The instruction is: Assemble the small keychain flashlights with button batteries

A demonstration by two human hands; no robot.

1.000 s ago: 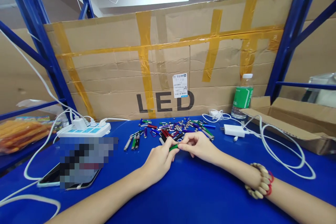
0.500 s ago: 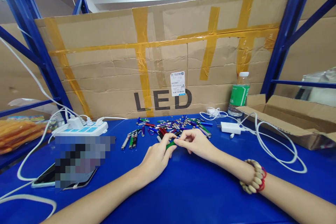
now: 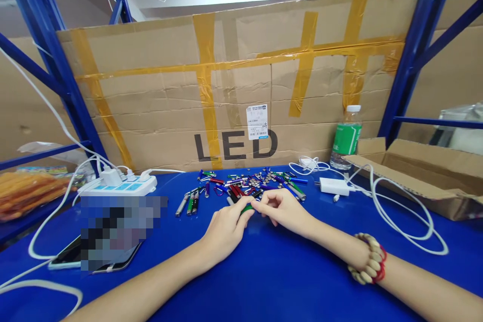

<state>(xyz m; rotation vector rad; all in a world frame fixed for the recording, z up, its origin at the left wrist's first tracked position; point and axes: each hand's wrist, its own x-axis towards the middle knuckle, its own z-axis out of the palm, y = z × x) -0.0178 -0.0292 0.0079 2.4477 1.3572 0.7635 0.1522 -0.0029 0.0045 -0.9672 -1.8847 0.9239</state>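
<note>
My left hand (image 3: 226, 229) and my right hand (image 3: 285, 207) meet over the blue table (image 3: 264, 282). Together they pinch a small green keychain flashlight (image 3: 247, 208), each hand closed on one end of it. Just beyond my fingers lies a scattered pile of small coloured flashlights and button cells (image 3: 252, 183). A few finished-looking flashlights (image 3: 190, 203) lie apart to the left of the pile. A beaded bracelet (image 3: 368, 259) circles my right wrist.
A white power strip (image 3: 118, 186) with plugs and a phone (image 3: 68, 257) sit at the left. A white charger (image 3: 334, 186) with looping cable and a green-labelled bottle (image 3: 346, 138) stand at the right, next to an open cardboard box (image 3: 426, 173). A taped "LED" cardboard sheet (image 3: 234, 85) backs the table.
Both hands stay closed on the green flashlight with only slight finger shifts. The view itself has wobbled a little.
</note>
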